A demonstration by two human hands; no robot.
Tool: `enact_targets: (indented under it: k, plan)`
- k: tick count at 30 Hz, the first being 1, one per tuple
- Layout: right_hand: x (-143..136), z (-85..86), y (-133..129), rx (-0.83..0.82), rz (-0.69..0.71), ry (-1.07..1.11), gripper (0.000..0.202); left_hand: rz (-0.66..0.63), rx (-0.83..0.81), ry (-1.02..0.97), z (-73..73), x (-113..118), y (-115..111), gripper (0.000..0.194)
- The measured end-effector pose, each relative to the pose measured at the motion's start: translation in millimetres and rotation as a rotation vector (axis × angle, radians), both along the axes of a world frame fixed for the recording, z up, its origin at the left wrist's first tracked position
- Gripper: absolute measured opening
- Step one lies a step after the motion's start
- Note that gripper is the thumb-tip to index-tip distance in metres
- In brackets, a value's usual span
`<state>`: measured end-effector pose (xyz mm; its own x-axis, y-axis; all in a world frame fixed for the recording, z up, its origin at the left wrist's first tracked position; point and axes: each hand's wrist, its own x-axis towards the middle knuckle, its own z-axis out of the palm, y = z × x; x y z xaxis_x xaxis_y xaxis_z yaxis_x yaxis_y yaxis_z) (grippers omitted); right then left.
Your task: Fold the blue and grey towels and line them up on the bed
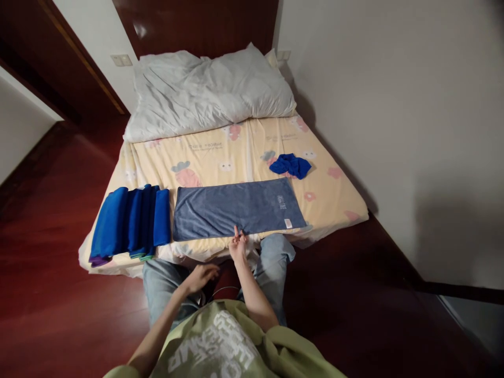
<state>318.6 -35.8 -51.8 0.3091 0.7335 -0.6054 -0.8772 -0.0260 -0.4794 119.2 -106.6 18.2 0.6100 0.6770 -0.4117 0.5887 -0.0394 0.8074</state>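
Observation:
A grey-blue towel (236,207) lies spread flat across the bed, its long side towards me, with a small white label near its right end. My right hand (238,247) is at the towel's near edge, one finger stretched up over the cloth and the others partly bent; I see nothing held in it. Lower down, my left hand (202,277) hovers above my lap, away from the towel, its fingers loosely extended and holding nothing. Left of the towel is a row of folded blue towels (132,220). Beyond its right end lies a crumpled blue cloth (291,166).
The bed has a yellow patterned sheet (220,155). A large white pillow (212,92) lies against the dark wooden headboard (200,26). A pale wall (394,105) rises to the right. Dark red floor (47,220) shows to the left.

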Motion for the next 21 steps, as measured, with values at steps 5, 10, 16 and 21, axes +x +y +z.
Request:
enact_targets:
  k: [5,10,16,21]
  plan:
    - [-1.7,0.8,-2.5,-0.091,-0.036,0.079,0.006,-0.032,0.219,0.01,51.4,60.2,155.2,0.045]
    - [-1.5,-3.7,-1.8,-0.081,-0.017,0.062,0.006,-0.007,0.42,0.275,55.5,130.2,300.1,0.034]
    - [-0.8,-5.1,-4.5,-0.151,-0.002,0.109,0.004,-0.016,0.435,0.465,21.0,179.5,376.5,0.045]
    - [-0.7,-9.9,-6.6,-0.137,-0.021,0.146,0.006,0.014,0.348,0.506,-1.7,192.1,396.7,0.043]
